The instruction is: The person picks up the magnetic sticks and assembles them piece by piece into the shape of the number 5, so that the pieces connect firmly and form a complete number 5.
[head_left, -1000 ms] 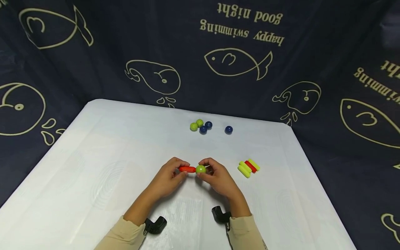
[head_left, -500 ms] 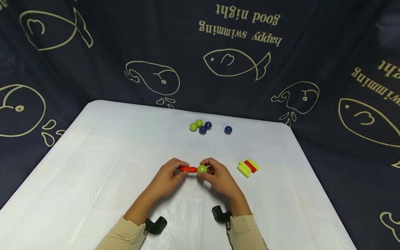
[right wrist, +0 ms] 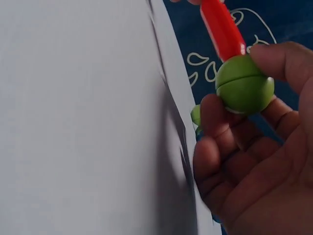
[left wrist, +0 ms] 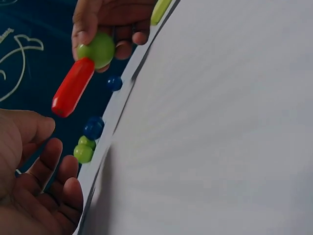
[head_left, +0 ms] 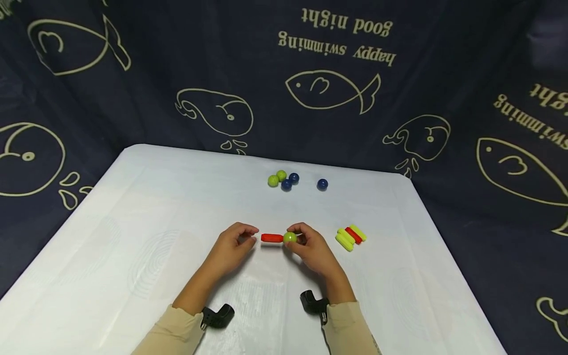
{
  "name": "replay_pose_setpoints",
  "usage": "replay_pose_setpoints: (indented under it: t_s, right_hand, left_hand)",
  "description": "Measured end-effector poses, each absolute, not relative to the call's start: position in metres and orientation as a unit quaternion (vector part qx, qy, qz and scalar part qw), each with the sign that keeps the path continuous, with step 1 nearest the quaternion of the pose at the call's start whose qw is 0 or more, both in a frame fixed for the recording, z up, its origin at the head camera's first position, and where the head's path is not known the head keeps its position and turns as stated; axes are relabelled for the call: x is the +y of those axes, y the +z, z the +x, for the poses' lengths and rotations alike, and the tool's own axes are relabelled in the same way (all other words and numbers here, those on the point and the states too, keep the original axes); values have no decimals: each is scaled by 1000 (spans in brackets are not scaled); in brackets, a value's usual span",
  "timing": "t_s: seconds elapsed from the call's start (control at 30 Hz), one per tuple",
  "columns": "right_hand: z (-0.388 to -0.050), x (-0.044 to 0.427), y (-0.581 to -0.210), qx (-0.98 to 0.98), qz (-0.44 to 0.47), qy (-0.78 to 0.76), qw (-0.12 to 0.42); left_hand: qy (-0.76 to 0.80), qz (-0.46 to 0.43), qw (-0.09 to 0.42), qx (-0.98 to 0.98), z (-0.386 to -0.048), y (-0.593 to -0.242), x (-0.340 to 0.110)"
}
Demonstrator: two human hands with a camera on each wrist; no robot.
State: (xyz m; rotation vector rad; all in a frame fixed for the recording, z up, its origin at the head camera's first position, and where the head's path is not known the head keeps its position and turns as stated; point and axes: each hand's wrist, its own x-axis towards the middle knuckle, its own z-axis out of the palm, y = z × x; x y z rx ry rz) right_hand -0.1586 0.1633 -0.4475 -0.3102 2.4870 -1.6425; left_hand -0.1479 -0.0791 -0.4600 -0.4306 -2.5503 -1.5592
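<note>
My right hand [head_left: 312, 249] pinches a green ball [right wrist: 244, 85] between thumb and fingers. A red ribbed stick [head_left: 272, 238] is joined to the ball's left side and points toward my left hand [head_left: 232, 246]. That hand is just off the stick's free end, its fingers relaxed and nothing between them. In the left wrist view a small gap shows between the left thumb and the red stick [left wrist: 73, 88]. The ball and stick are held above the white table.
At the far side sit two green balls [head_left: 273, 181], two dark blue balls [head_left: 286, 185] touching or near them, and a separate blue ball [head_left: 322, 184]. Right of my right hand lie several yellow sticks [head_left: 344, 241] and a red stick [head_left: 353, 235] on the white table [head_left: 177, 197].
My left hand has let go of the red stick and moved slightly left. The right hand keeps the green ball, with the stick attached, a little further right.
</note>
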Motion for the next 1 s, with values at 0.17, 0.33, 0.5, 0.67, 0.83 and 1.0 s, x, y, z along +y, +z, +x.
replay_pose_setpoints:
  t_s: [0.17, 0.33, 0.5, 0.67, 0.83, 1.0]
  right_hand:
    - [-162, 166, -450, 825, -89, -551, 85]
    - [-164, 169, -451, 818, -84, -563, 87]
    - [-165, 171, -451, 816, -70, -566, 90]
    - [-160, 168, -440, 810, -80, -572, 99]
    - [-153, 161, -422, 810, -80, -570, 111]
    - [-164, 167, -449, 807, -72, -577, 104]
  left_hand:
    - [-516, -118, 60, -846, -153, -460, -87]
    - [-525, -110, 59, -842, -161, -444, -102]
    - [-486, -123, 43, -864, -174, -422, -114]
    - [-409, -165, 34, -897, -199, -399, -111]
    - [-368, -212, 12, -905, -236, -391, -102]
    - [-335, -246, -5, -909, -270, -397, -77]
